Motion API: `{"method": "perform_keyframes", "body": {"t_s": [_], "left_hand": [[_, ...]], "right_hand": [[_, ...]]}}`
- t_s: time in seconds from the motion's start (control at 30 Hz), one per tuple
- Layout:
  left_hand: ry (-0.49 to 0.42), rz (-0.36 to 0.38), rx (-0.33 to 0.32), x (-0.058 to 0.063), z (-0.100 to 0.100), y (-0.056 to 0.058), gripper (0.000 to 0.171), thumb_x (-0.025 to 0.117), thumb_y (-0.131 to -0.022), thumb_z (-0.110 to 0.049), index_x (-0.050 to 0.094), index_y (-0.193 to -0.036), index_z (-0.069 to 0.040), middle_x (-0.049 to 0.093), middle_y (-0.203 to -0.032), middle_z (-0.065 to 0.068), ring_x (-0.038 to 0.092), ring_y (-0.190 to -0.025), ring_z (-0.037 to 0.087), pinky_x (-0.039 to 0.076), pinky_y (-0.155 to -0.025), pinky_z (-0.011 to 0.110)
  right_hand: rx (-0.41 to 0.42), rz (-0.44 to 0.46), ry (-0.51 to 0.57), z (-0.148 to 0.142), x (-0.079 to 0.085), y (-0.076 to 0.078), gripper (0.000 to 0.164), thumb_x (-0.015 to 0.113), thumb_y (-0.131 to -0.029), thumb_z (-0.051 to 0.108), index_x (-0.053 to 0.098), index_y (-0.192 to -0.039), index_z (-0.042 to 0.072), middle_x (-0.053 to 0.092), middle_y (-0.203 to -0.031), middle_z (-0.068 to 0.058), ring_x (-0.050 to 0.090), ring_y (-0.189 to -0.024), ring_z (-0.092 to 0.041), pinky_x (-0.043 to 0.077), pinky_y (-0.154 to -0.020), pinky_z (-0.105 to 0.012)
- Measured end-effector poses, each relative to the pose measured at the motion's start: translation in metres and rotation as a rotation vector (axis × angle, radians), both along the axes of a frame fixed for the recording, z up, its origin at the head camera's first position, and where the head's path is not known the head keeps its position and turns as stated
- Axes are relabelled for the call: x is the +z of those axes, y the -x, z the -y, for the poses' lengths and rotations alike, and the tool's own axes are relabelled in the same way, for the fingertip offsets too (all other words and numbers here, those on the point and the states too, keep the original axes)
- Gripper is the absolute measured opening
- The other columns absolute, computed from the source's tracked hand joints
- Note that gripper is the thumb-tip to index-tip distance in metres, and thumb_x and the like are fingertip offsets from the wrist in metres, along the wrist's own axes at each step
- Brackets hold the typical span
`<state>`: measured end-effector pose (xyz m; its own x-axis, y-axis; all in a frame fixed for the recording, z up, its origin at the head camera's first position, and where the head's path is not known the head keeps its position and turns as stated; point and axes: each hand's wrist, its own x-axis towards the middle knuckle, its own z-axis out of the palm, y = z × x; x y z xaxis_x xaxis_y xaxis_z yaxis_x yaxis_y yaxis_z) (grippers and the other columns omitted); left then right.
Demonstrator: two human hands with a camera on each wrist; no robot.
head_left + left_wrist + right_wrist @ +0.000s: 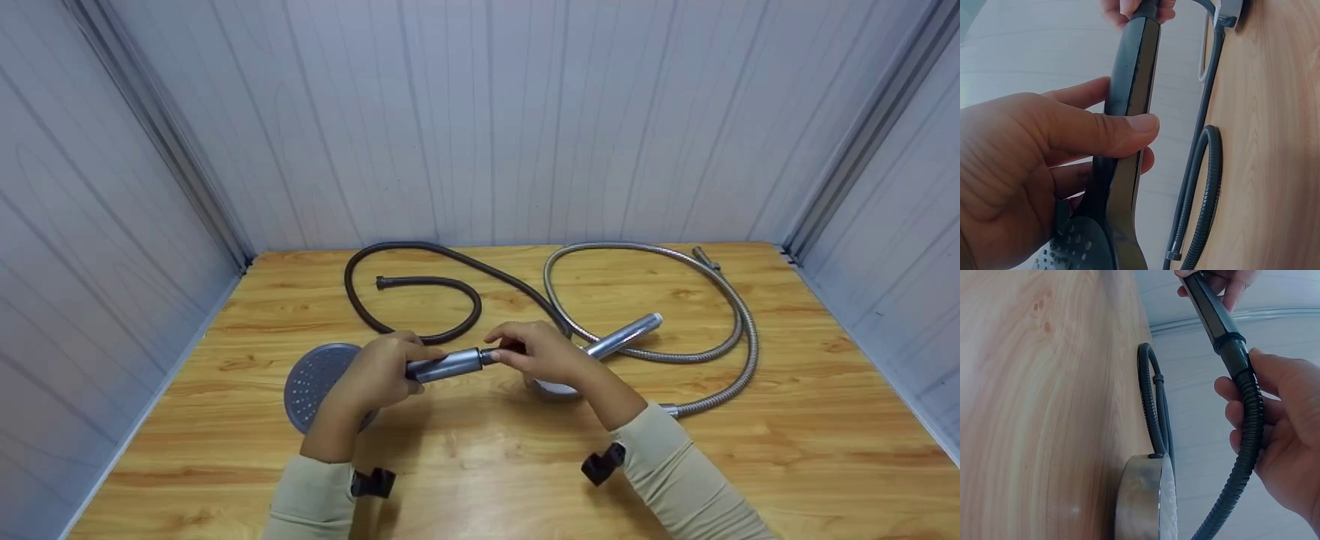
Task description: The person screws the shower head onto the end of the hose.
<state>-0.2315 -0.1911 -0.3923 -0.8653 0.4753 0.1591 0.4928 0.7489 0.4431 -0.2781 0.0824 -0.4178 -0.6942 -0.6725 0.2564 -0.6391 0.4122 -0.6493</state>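
Plainly, we have both hands at work on one joint. We see the left hand (379, 367) curled round the handle of the dark shower head (307, 384), its thumb (1129, 128) laid across one face and its fingers bent behind the other, closed as far as the handle's thickness lets them. The shower head is raised over the near left-centre of the wooden table (480, 480), its disc towards the left and its handle end pointing to the right hand (544, 349). There we find thumb and bent fingers closed on the end of the dark hose (465, 259), thumb on one side, fingertips (1225, 389) on the other. The hose's smooth collar (1234, 355) meets the handle end; how far it is screwed in, we cannot tell. From the right hand the hose loops back across the table to a free end left of centre. Behind and beneath the right hand and forearm we make out the chrome shower head (624, 335), lying on the table with its handle pointing away to the right, and beyond it the coiled chrome hose (751, 337).
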Motion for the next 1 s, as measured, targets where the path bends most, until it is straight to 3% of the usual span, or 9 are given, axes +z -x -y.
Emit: {"method": "perform_keyframes", "body": {"t_s": [0.2,0.47,0.83,1.0], "left_hand": [[-0.006,0.013,0.003,0.0000,-0.0006,0.0013,0.054,0.083,-0.070,0.006,0.073,-0.118,-0.017,0.066,-0.102,0.004,0.058,-0.080,0.017,0.052,-0.070,0.036],[-0.004,0.032,0.012,0.0016,-0.0011,0.0019,0.054,0.082,-0.071,0.005,0.072,-0.120,-0.018,0.067,-0.103,0.003,0.056,-0.079,0.015,0.051,-0.070,0.035],[0.009,0.020,0.009,0.0026,-0.0031,0.0020,0.055,0.082,-0.070,0.007,0.073,-0.118,-0.018,0.066,-0.101,0.003,0.056,-0.080,0.017,0.051,-0.070,0.037],[0.013,0.022,0.023,0.0009,-0.0027,0.0009,0.056,0.082,-0.070,0.008,0.073,-0.118,-0.019,0.066,-0.102,0.002,0.058,-0.082,0.016,0.052,-0.074,0.037]], "right_hand": [[-0.014,-0.012,0.019,-0.0012,-0.0019,0.0000,0.031,0.066,-0.094,0.024,0.064,-0.118,0.004,0.066,-0.096,-0.003,0.057,-0.076,-0.011,0.049,-0.067,-0.028],[-0.012,-0.057,0.047,-0.0020,-0.0043,0.0008,0.035,0.075,-0.084,0.007,0.063,-0.116,0.001,0.064,-0.094,-0.005,0.060,-0.077,-0.014,0.052,-0.069,-0.031],[-0.012,-0.061,0.093,-0.0033,-0.0071,-0.0021,0.021,0.075,-0.084,0.003,0.063,-0.101,0.005,0.063,-0.093,-0.003,0.060,-0.080,-0.019,0.053,-0.068,-0.037],[-0.009,-0.060,0.071,-0.0027,-0.0076,-0.0034,0.018,0.074,-0.086,0.006,0.064,-0.101,0.006,0.064,-0.094,-0.003,0.060,-0.081,-0.017,0.052,-0.069,-0.034]]}}
